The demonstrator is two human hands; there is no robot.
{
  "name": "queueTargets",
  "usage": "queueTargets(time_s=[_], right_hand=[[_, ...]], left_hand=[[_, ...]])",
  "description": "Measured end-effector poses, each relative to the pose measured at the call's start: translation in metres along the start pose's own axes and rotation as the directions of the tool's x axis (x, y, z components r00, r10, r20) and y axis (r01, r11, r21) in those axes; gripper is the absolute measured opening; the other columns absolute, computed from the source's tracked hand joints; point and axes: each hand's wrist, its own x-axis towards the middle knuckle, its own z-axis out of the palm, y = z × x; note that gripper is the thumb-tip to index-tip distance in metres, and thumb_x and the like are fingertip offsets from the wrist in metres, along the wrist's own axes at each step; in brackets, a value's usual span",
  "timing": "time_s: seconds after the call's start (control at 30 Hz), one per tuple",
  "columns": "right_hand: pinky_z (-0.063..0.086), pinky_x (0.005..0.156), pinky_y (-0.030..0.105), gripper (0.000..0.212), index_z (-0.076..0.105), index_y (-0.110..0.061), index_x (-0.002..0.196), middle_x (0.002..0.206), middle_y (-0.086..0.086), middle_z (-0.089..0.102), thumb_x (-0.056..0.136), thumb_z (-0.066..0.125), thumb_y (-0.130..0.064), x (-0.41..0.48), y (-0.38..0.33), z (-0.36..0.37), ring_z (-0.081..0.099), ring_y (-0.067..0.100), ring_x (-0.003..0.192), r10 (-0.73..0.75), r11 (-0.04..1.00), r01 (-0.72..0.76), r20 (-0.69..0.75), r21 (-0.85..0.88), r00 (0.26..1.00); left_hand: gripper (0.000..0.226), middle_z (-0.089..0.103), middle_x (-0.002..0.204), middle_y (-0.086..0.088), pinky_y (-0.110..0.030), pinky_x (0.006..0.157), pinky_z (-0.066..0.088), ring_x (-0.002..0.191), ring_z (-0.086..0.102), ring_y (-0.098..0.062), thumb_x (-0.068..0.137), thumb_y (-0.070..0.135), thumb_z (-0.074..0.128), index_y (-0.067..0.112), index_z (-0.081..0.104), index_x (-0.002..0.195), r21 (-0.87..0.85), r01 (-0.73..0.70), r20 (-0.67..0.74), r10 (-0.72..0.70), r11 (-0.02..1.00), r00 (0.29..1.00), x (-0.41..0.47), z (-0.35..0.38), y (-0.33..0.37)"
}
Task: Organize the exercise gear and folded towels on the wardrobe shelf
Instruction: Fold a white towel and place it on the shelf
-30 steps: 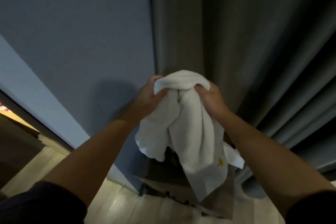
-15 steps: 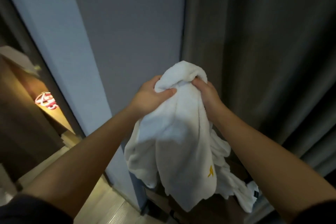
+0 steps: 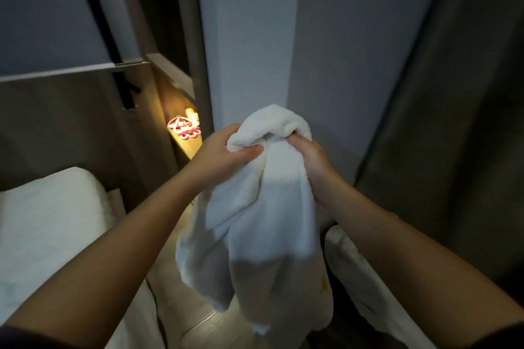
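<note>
At the centre of the frame both hands clutch a white towel by its bunched top: left hand and right hand curl into the cloth, which hangs below them toward the lower middle.

no legible text, towel emblem unreadable

The room is sitting dim and greyish. A warm yellow light is glowing from the niche at far left, slightly blown out. Shadow is falling across the lower half of the towel. Straight lines are bending near the edges, and everything is looking soft.
</note>
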Motion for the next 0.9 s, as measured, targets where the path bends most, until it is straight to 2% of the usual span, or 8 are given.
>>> queueTargets(time_s=[0.17,0.3,0.37,0.47,0.57,0.7,0.8,0.9], right_hand=[[0.053,0.077,0.023,0.014,0.072,-0.019,0.092,0.091,-0.006,0.076,0.095,0.059,-0.023,0.026,0.03,0.063,0.071,0.009,0.089,0.047,0.998,-0.045,0.077,-0.034,0.996],[0.054,0.07,0.021,0.017,0.07,-0.026,0.095,0.085,-0.014,0.075,0.092,0.06,-0.039,0.054,0.058,0.105,0.071,0.005,0.083,0.102,0.992,-0.092,0.114,-0.09,0.988],[0.054,0.078,0.029,0.016,0.07,-0.028,0.094,0.086,-0.012,0.075,0.092,0.06,-0.041,0.074,0.072,0.126,0.071,0.012,0.089,0.137,0.988,-0.129,0.104,-0.084,0.985],[0.051,0.097,0.045,0.019,0.069,-0.027,0.104,0.108,0.003,0.073,0.094,0.059,-0.041,0.111,0.086,0.159,0.067,0.023,0.104,0.182,0.983,-0.178,0.07,-0.054,0.981],[0.047,0.102,0.052,0.028,0.068,-0.02,0.113,0.114,0.01,0.07,0.094,0.058,-0.039,0.152,0.1,0.189,0.065,0.028,0.109,0.197,0.98,-0.197,0.04,-0.006,0.98],[0.049,0.1,0.051,0.033,0.067,-0.016,0.116,0.113,0.012,0.07,0.093,0.061,-0.038,0.196,0.115,0.221,0.065,0.03,0.109,0.225,0.972,-0.224,0.0,0.077,0.974],[0.049,0.1,0.052,0.04,0.062,-0.01,0.125,0.117,0.016,0.068,0.093,0.063,-0.034,0.221,0.117,0.235,0.065,0.032,0.11,0.263,0.955,-0.256,-0.035,0.148,0.964],[0.057,0.083,0.041,0.033,0.066,-0.014,0.117,0.104,0.01,0.073,0.092,0.064,-0.034,0.246,0.115,0.244,0.071,0.025,0.096,0.282,0.945,-0.278,0.0,0.175,0.959]], left_hand=[[0.044,0.067,0.109,0.008,-0.025,0.081,0.049,0.099,0.062,-0.007,0.08,0.049,0.06,0.026,0.062,0.118,0.012,0.084,-0.059,-0.083,0.996,0.995,-0.008,-0.052,-0.04],[0.021,0.065,0.107,0.007,-0.027,0.081,0.047,0.1,0.061,-0.014,0.095,0.032,0.06,0.026,0.062,0.115,0.017,0.096,-0.066,-0.095,0.995,0.993,0.007,-0.087,-0.081],[0.018,0.066,0.105,0.006,-0.03,0.083,0.049,0.1,0.061,-0.015,0.097,0.027,0.058,0.025,0.062,0.114,0.001,0.108,-0.055,-0.108,0.994,0.993,0.02,-0.103,-0.104],[0.025,0.066,0.11,-0.001,-0.03,0.085,0.05,0.102,0.062,-0.018,0.097,0.025,0.057,0.017,0.063,0.12,-0.011,0.121,-0.042,-0.121,0.993,0.992,0.052,-0.133,-0.14],[0.026,0.067,0.111,0.0,-0.024,0.081,0.047,0.102,0.062,-0.014,0.098,0.025,0.057,0.016,0.063,0.122,-0.016,0.083,-0.019,-0.083,0.996,0.996,0.088,-0.164,-0.174],[0.022,0.068,0.107,-0.001,-0.021,0.077,0.046,0.098,0.063,-0.012,0.097,0.021,0.058,0.015,0.065,0.117,-0.037,0.058,0.042,-0.056,0.998,0.998,0.133,-0.197,-0.208],[0.016,0.068,0.1,0.009,-0.01,0.071,0.044,0.091,0.063,-0.003,0.097,0.019,0.058,0.024,0.066,0.11,-0.031,0.031,0.088,-0.028,0.999,0.996,0.162,-0.213,-0.226],[0.017,0.069,0.097,0.015,-0.005,0.069,0.044,0.089,0.063,0.003,0.097,0.017,0.058,0.028,0.067,0.106,-0.046,0.003,0.071,0.0,0.999,0.997,0.185,-0.224,-0.24]])
